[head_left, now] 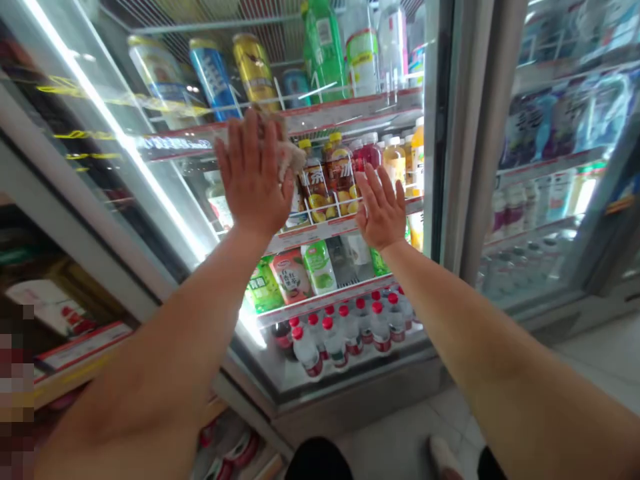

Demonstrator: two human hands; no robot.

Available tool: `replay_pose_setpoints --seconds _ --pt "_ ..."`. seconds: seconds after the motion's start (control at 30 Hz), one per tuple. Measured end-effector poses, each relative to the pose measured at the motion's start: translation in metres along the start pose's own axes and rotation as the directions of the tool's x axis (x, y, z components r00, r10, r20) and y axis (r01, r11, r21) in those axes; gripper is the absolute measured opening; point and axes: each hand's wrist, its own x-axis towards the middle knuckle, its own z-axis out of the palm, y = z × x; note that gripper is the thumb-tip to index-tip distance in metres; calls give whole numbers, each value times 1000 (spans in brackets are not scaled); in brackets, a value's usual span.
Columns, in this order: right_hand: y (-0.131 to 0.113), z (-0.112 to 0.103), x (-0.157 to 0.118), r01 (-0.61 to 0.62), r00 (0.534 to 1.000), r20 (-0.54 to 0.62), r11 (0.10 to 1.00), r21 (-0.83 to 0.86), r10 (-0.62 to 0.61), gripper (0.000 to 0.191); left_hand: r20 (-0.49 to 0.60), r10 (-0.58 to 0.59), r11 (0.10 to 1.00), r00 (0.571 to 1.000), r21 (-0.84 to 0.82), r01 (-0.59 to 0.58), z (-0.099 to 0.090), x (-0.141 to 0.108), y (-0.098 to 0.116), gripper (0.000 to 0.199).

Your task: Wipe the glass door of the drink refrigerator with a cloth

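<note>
My left hand (256, 180) presses a crumpled, light brown cloth (290, 159) against the glass door (200, 193) of a lit drinks fridge. Its fingers point up, and the cloth shows above and to the right of them. Further right, my right hand (383, 210) lies against the same glass with its fingers apart and nothing in it. Behind the glass between the hands stand bottles of brown tea (316, 183) with yellow caps.
A metal door frame (460, 147) runs down the right, beside another drinks fridge (550, 167). Shelves with packaged goods (55, 307) stand at the left. Red-capped bottles (335, 343) fill the lowest fridge shelf. Below is a tiled floor (400, 433).
</note>
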Motion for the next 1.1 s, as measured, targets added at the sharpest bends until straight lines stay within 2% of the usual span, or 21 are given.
replay_pose_setpoints --seconds 0.07,0.13,0.2,0.23,0.3,0.37,0.43,0.5,0.57,0.63,0.67,0.7,0.77,0.8,0.83,0.87,0.9,0.97,1.0,1.03,1.1 --pt "0 1 -1 2 1000 -7 1000 -3 -2 65 104 129 991 986 -42 -126 1 -11 12 68" --pt "0 1 -1 1 1000 -11 1000 -7 -1 65 214 252 966 944 -110 -234 -5 -14 16 62" --pt "0 1 0 1 1000 -11 1000 -10 -1 65 268 306 949 914 -157 -272 -17 -2 9 63" --pt "0 1 0 2 1000 -9 1000 -11 -2 64 270 300 952 915 -153 -266 -23 9 2 67" --pt "0 0 0 2 1000 -3 1000 -13 -2 63 242 244 969 939 -87 -229 -32 37 -16 74" --pt "0 -1 0 1 1000 0 1000 -20 -1 63 130 126 990 983 41 -132 -33 61 -34 84" --pt "0 -1 0 3 1000 2 1000 -31 -3 63 30 44 985 999 167 -49 -29 76 -45 88" --pt "0 -1 0 6 1000 1 999 -38 -6 63 -42 18 972 999 234 -7 -23 78 -48 88" --pt "0 -1 0 8 1000 -8 999 -40 -9 63 -71 11 976 997 219 4 -22 74 -46 89" --pt "0 -1 0 5 1000 -13 999 -35 -6 63 8 84 983 996 161 -84 -26 67 -40 89" --pt "0 0 0 3 1000 -8 1000 -29 -3 63 102 175 975 979 120 -187 -29 64 -36 87" --pt "0 -1 0 0 1000 1 1000 -23 0 63 209 289 948 934 72 -309 -32 62 -32 83" --pt "0 -1 0 -6 1000 22 1000 -11 7 63 377 484 857 790 -21 -515 -38 60 -26 72" --pt "0 -1 0 -8 1000 28 1000 -6 8 63 420 522 829 742 -45 -558 -39 60 -24 67" --pt "0 -2 0 -9 999 32 1000 -1 9 64 428 517 831 742 -43 -554 -38 60 -24 65" --pt "0 -2 0 -10 999 34 1000 4 10 64 406 475 858 781 -16 -513 -37 61 -25 66" --pt "0 -2 0 -11 999 33 1000 9 11 64 356 403 897 843 28 -440 -34 63 -28 69" --pt "0 -1 0 -11 1000 27 1000 18 10 65 189 178 969 966 136 -205 -27 68 -40 76" --pt "0 -1 0 -8 1000 21 1000 18 7 65 81 58 982 995 176 -71 -23 71 -47 79" --pt "0 -1 0 -6 1000 15 1000 14 6 65 -16 -34 980 999 196 36 -19 74 -54 80" --pt "0 -1 0 -8 1000 7 1000 7 8 64 -103 -91 977 991 182 109 -15 76 -64 77"
